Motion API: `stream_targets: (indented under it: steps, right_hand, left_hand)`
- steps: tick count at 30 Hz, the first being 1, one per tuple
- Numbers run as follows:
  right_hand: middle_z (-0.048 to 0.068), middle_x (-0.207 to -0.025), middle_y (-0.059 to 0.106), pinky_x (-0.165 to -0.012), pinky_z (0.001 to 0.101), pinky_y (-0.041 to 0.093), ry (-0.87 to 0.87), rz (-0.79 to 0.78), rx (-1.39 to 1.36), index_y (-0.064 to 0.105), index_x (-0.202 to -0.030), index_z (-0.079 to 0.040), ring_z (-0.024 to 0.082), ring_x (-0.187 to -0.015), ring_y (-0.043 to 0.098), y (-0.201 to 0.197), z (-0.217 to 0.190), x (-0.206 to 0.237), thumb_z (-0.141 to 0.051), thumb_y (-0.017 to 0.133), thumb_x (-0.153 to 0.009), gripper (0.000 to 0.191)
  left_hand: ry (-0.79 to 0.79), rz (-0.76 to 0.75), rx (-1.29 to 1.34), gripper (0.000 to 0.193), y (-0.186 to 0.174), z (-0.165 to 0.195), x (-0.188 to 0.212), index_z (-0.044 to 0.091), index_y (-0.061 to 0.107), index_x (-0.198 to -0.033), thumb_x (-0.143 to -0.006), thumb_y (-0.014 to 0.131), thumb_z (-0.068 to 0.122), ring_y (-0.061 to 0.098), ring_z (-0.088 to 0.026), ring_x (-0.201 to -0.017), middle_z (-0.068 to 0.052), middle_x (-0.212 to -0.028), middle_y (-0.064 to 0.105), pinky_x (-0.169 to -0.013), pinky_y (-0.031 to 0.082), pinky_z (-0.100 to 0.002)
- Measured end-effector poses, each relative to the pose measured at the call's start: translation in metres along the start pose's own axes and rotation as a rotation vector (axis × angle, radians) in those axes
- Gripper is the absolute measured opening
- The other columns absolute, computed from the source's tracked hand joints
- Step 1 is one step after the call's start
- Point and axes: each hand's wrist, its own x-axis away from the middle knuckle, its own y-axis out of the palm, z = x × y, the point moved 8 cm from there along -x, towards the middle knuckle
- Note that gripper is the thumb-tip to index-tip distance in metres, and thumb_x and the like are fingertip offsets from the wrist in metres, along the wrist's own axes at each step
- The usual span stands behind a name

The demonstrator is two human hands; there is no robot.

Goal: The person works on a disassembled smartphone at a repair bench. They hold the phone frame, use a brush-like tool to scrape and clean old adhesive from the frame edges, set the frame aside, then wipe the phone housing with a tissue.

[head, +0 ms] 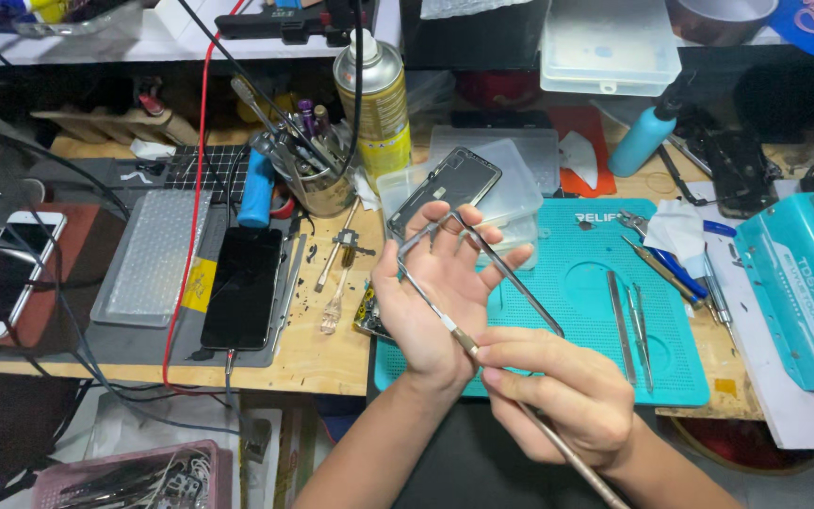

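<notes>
- Left hand (pixel 431 297): palm up, fingers half curled, gripping a thin metal phone frame (pixel 482 269) that rings the hand; frame runs from fingertips down toward the wrist.
- Right hand (pixel 558 391): closed in a pinch on a slim metal tool (pixel 558 443), tip touching the frame's near edge just beside the left palm.
- Both hands held above the near edge of a teal work mat (pixel 605 311) on the tabletop (pixel 317 353).
- On mat, right of hands: tweezers & picks (pixel 633 325).
- Far, behind left fingers: dark phone back (pixel 445 188) leaning on clear plastic boxes.
- Left: black phone (pixel 242 287) on a grey pad, cable plugged in.
- Far centre: spray can (pixel 374 104), tool cup (pixel 308 174).
</notes>
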Motion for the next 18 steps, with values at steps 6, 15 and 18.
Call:
stream_targets:
  steps: [6, 15, 18]
  right_hand:
    - [0.018, -0.102, 0.072, -0.084, 0.0383, 0.065, 0.002, -0.002, -0.021, 0.068, -0.090, 0.005, 0.035, -0.100, 0.078, -0.001, 0.001, 0.001, 0.012, 0.078, -0.073, 0.021]
    - [0.018, -0.102, 0.072, -0.083, 0.0368, 0.065, 0.023, -0.017, -0.020, 0.068, -0.090, 0.005, 0.034, -0.099, 0.078, 0.006, 0.002, 0.000, 0.012, 0.078, -0.072, 0.022]
    - [0.019, -0.102, 0.072, -0.084, 0.0379, 0.065, 0.027, -0.014, -0.018, 0.068, -0.090, 0.006, 0.034, -0.099, 0.078, 0.007, 0.003, -0.001, 0.013, 0.078, -0.072, 0.022]
  left_hand:
    - [0.013, 0.052, -0.006, 0.051, -0.005, 0.006, -0.004, 0.008, 0.051, -0.127, -0.104, 0.034, 0.050, 0.058, -0.029, -0.107, -0.014, -0.119, 0.057, -0.101, 0.050, -0.061]
    - [0.014, 0.109, 0.011, 0.050, -0.016, 0.007, -0.004, 0.007, 0.050, -0.126, -0.104, 0.033, 0.049, 0.058, -0.029, -0.106, -0.015, -0.117, 0.057, -0.100, 0.050, -0.062]
    - [-0.005, 0.072, 0.029, 0.050, -0.012, 0.004, -0.003, 0.008, 0.050, -0.127, -0.106, 0.033, 0.049, 0.058, -0.029, -0.106, -0.014, -0.117, 0.057, -0.100, 0.050, -0.061]
